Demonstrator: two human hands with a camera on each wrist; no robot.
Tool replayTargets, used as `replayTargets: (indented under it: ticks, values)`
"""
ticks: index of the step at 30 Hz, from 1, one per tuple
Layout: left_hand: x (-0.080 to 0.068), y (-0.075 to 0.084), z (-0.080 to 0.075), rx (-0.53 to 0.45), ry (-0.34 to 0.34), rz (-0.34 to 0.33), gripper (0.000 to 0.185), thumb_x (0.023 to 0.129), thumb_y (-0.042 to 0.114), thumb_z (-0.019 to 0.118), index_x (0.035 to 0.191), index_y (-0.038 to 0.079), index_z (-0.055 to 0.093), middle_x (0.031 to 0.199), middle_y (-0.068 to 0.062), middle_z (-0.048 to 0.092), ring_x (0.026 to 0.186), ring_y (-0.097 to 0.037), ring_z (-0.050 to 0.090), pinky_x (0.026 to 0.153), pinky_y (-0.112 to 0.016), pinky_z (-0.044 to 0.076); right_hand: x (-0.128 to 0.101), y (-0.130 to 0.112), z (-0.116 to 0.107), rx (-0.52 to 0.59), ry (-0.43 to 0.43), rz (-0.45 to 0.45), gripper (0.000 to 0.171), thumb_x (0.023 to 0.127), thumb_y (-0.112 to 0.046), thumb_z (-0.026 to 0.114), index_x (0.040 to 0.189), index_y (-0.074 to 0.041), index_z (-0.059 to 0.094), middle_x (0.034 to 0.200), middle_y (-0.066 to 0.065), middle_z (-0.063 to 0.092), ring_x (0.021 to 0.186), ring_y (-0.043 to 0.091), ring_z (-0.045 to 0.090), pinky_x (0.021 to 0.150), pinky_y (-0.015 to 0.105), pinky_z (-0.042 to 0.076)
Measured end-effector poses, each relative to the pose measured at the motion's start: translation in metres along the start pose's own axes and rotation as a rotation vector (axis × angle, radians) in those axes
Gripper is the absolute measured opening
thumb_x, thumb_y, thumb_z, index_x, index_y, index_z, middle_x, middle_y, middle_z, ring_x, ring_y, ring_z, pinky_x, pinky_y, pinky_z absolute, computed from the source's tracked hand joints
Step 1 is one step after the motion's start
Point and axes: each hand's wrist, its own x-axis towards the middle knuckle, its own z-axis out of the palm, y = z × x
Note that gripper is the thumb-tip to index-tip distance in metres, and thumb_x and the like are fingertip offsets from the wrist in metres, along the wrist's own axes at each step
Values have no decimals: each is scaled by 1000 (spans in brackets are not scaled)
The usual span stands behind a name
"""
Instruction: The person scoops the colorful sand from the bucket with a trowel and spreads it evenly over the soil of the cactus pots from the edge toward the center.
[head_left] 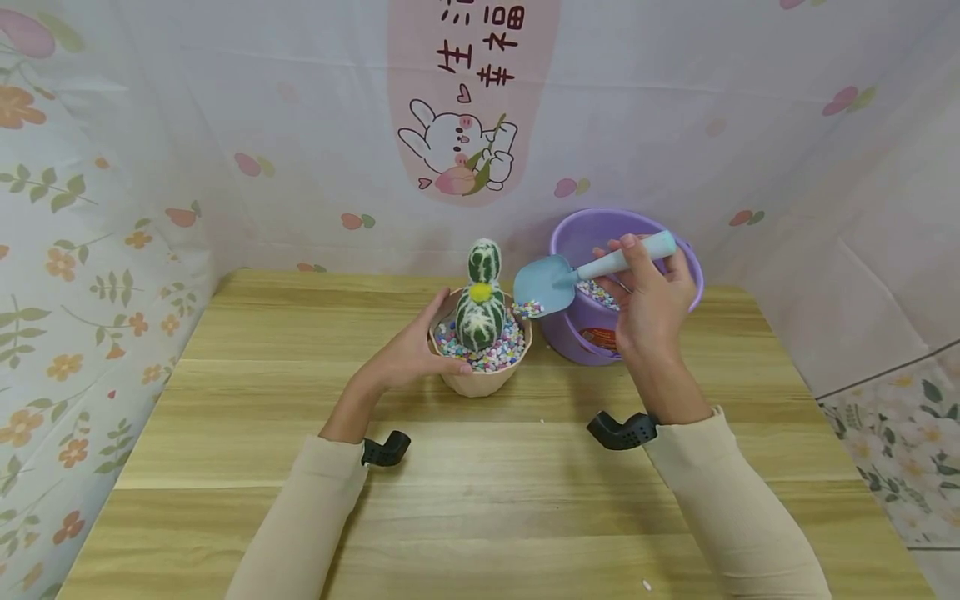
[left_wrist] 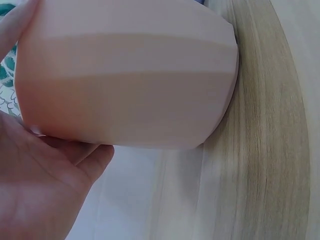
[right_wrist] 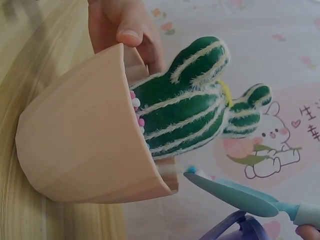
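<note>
A peach-coloured faceted pot (head_left: 480, 385) stands on the table, holding a green cactus (head_left: 480, 323) with white fuzzy stripes and a yellow flower, surrounded by colourful pebbles (head_left: 504, 357). My left hand (head_left: 411, 354) grips the pot's left side, thumb along the front of the rim. In my right hand (head_left: 656, 300) is the handle of a light blue shovel (head_left: 546, 285), tilted with its blade tip at the pot's right rim. Several pebbles lie on the blade's tip. In the right wrist view, a blue pebble (right_wrist: 192, 170) shows between the blade tip and the pot.
Behind my right hand stands a purple bucket (head_left: 581, 333) with more pebbles inside. A stray white pebble (head_left: 647, 586) lies near the front of the wooden table (head_left: 480, 500). A printed cloth (head_left: 300, 150) hangs right behind the table. Black wrist cameras jut from both sleeves.
</note>
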Motion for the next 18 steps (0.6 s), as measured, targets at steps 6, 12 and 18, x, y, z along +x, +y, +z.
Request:
replayTargets:
  ticks: [6,12,18]
  values:
    - [-8,0,5,48,59,-21,119,77,31,83,157,18,-4,164,-4,2,149,-26,6,118,-54,12,0,3,2,-8,-20,-9,28,80,-11,80,96,1,60,89,16,68,78,32,72,66,40,59]
    - [-10,0,16,116,154,-35,127,70,44,86,158,16,-2,163,-6,6,149,-25,10,118,-51,17,0,5,3,6,-38,-1,25,81,-5,78,97,2,61,88,17,67,76,33,72,67,42,58]
    - [-9,-1,19,134,175,-21,130,67,48,87,158,17,-1,163,-6,7,148,-25,12,117,-53,18,-1,5,4,7,-58,-4,26,80,-5,79,98,3,61,87,18,67,77,34,72,70,44,58]
